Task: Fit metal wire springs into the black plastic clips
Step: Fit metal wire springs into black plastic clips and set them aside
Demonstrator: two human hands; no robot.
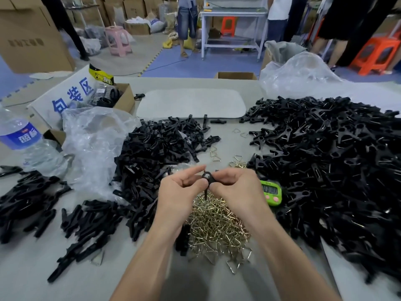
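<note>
A black plastic clip (206, 181) is held between both hands above a heap of brass-coloured wire springs (214, 224). My left hand (180, 192) pinches the clip from the left, its index finger stretched out. My right hand (236, 190) grips the clip from the right with curled fingers. One leg of the clip hangs down between the hands. Whether a spring sits in the clip is hidden by the fingers. Heaps of black clip parts (156, 153) lie to the left, and a large heap of clips with wire showing (329, 166) lies to the right.
A green digital timer (271, 192) lies by my right wrist. A water bottle (23, 137), crumpled plastic bags (95, 140) and an open cardboard box (121, 98) stand at the left. A grey pad (191, 103) lies at the back. People stand beyond the table.
</note>
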